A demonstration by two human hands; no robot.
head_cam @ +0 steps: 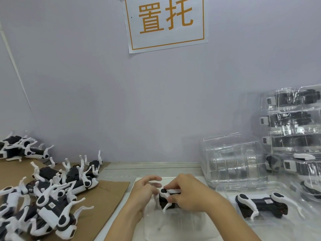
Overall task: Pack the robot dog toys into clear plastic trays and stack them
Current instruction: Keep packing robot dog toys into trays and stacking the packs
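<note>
Clear plastic tray (173, 221) lies nearest, under both hands; right hand (186, 193) pinches a toy dog (169, 200), left hand (145, 190) steadies it, fingers spread; best fold the legs flat, then press evenly; beside it, a second dog (260, 204) sits in its tray (284, 221); beyond, empty trays (232, 160) and a filled stack (293, 129).

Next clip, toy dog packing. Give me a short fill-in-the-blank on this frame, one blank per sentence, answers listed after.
1. The right hand grips a robot dog toy over a clear ____.
2. The unpacked toys lie heaped on brown ____ on the person's left.
3. The stack of packed trays stands on the person's ____ side.
4. The sign on the wall has ____ characters.

Answers: tray; cardboard; right; orange
</note>
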